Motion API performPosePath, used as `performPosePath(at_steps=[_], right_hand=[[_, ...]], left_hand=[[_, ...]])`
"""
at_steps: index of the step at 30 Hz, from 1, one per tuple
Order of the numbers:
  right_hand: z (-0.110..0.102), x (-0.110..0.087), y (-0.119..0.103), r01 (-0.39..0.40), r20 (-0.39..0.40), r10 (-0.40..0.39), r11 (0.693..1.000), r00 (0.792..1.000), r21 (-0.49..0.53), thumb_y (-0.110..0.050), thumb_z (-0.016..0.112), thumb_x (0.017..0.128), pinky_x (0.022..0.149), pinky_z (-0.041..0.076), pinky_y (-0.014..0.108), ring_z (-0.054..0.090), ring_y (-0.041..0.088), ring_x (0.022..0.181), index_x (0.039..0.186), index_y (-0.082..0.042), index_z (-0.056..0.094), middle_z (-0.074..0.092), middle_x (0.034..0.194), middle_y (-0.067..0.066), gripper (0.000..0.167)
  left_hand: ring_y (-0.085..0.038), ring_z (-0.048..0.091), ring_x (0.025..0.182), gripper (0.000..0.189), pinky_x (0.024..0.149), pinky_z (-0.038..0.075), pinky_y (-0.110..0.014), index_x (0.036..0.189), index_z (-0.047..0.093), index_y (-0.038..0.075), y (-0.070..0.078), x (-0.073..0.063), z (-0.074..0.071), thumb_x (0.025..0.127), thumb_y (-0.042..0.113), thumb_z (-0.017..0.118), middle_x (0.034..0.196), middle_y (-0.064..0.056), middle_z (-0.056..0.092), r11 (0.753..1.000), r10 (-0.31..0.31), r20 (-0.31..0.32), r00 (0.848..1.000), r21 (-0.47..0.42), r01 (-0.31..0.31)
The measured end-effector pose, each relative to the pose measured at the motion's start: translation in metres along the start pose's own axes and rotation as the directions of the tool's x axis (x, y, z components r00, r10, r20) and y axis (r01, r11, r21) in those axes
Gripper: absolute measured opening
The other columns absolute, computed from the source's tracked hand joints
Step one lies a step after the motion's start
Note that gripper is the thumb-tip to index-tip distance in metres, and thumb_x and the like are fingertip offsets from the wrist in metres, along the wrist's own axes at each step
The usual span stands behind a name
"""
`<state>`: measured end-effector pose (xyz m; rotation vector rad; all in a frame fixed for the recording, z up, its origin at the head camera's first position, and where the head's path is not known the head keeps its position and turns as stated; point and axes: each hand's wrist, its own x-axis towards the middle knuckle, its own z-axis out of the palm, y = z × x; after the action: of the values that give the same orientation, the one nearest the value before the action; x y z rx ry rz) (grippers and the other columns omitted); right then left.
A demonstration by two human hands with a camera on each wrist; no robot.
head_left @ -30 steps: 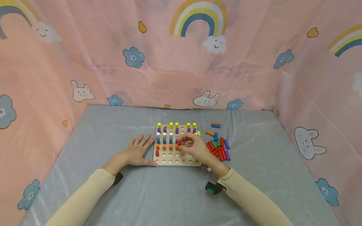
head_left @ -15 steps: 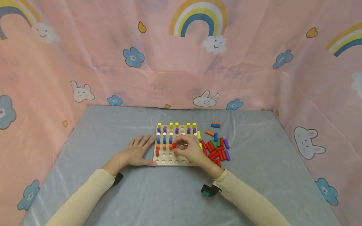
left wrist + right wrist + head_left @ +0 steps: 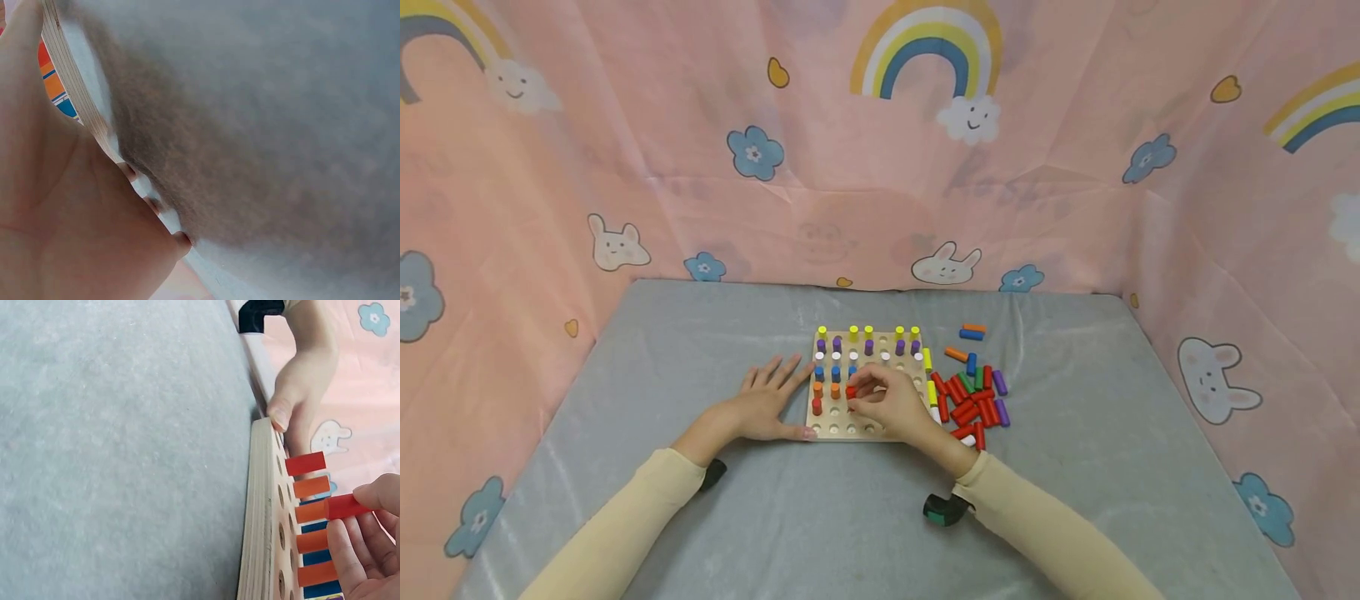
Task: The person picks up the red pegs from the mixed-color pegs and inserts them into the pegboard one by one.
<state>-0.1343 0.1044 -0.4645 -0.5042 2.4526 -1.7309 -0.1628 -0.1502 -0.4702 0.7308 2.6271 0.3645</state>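
Observation:
A wooden pegboard [image 3: 842, 421] lies on the table, with rows of yellow, purple, white, blue and orange pegs standing in it. One red peg [image 3: 817, 407] stands at the left of the row in front of the orange ones. Between thumb and fingers, my right hand [image 3: 891, 406] pinches another red peg [image 3: 344, 506], held over the board close to the orange pegs [image 3: 310, 541]. My left hand [image 3: 766, 408] lies with spread fingers along the board's left side, its thumb at the near left corner. In the left wrist view, the palm [image 3: 69, 206] hides most of the board.
Right of the board lies a loose pile of pegs, mostly red pegs [image 3: 964, 411], with purple pegs [image 3: 1003, 412], green and white ones among them. Blue pegs [image 3: 972, 335] and orange pegs [image 3: 957, 354] lie farther back. A pink printed curtain [image 3: 880, 208] surrounds the grey table [image 3: 775, 517].
My right hand has moved left across the board with the red peg, uncovering more of the loose pegs at the board's right. The left hand has stayed in place.

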Motion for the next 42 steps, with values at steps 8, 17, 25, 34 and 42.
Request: performPosePath(at_steps=[8, 17, 25, 34, 42], right_hand=[[0.009, 0.001, 0.001, 0.059, -0.003, -0.059, 0.998, 0.998, -0.028, -0.002, 0.076, 0.083, 0.076, 0.059, 0.022, 0.068, 0.020, 0.087, 0.103, -0.005, 0.069, 0.071, 0.101, 0.013, 0.022], [0.013, 0.001, 0.002, 0.055, 0.007, -0.055, 0.998, 0.998, 0.010, -0.001, 0.075, 0.085, 0.076, 0.059, 0.023, 0.069, 0.021, 0.089, 0.105, -0.003, 0.069, 0.073, 0.102, 0.015, 0.022], [0.017, 0.000, 0.002, 0.054, 0.020, -0.054, 0.998, 0.998, 0.017, -0.001, 0.075, 0.085, 0.076, 0.058, 0.022, 0.069, 0.026, 0.090, 0.104, -0.004, 0.069, 0.073, 0.101, 0.016, 0.020], [0.022, -0.003, -0.007, 0.062, 0.027, -0.061, 0.997, 0.998, -0.046, 0.003, 0.072, 0.085, 0.079, 0.060, 0.035, 0.070, 0.034, 0.092, 0.105, 0.004, 0.068, 0.072, 0.101, 0.021, 0.021], [0.023, -0.010, -0.024, 0.078, 0.006, -0.078, 0.996, 0.997, -0.040, 0.007, 0.071, 0.085, 0.078, 0.061, 0.040, 0.071, 0.038, 0.089, 0.102, 0.009, 0.066, 0.069, 0.101, 0.025, 0.018]], left_hand=[[-0.044, -0.001, 0.154, 0.111, 0.118, 0.006, -0.070, 0.161, 0.004, 0.024, 0.001, 0.000, -0.001, 0.081, 0.074, 0.061, 0.169, -0.012, 0.000, 1.000, -0.006, 0.007, 1.000, 0.026, 0.006], [-0.046, 0.001, 0.154, 0.112, 0.117, 0.007, -0.071, 0.161, 0.005, 0.022, 0.001, 0.000, -0.001, 0.081, 0.073, 0.062, 0.169, -0.014, 0.003, 0.999, -0.004, -0.005, 1.000, 0.032, 0.004], [-0.045, 0.000, 0.154, 0.112, 0.118, 0.007, -0.071, 0.161, 0.005, 0.023, 0.001, -0.001, -0.002, 0.080, 0.074, 0.062, 0.169, -0.013, 0.001, 1.000, 0.002, 0.002, 1.000, 0.021, -0.002], [-0.045, 0.000, 0.154, 0.111, 0.118, 0.007, -0.071, 0.161, 0.004, 0.024, 0.001, -0.001, -0.001, 0.080, 0.074, 0.062, 0.169, -0.012, 0.001, 1.000, 0.002, 0.003, 1.000, 0.023, -0.002], [-0.045, 0.001, 0.154, 0.111, 0.117, 0.008, -0.071, 0.161, 0.006, 0.023, -0.001, -0.001, 0.000, 0.080, 0.074, 0.062, 0.169, -0.014, 0.003, 1.000, 0.004, -0.007, 1.000, 0.026, -0.004]])
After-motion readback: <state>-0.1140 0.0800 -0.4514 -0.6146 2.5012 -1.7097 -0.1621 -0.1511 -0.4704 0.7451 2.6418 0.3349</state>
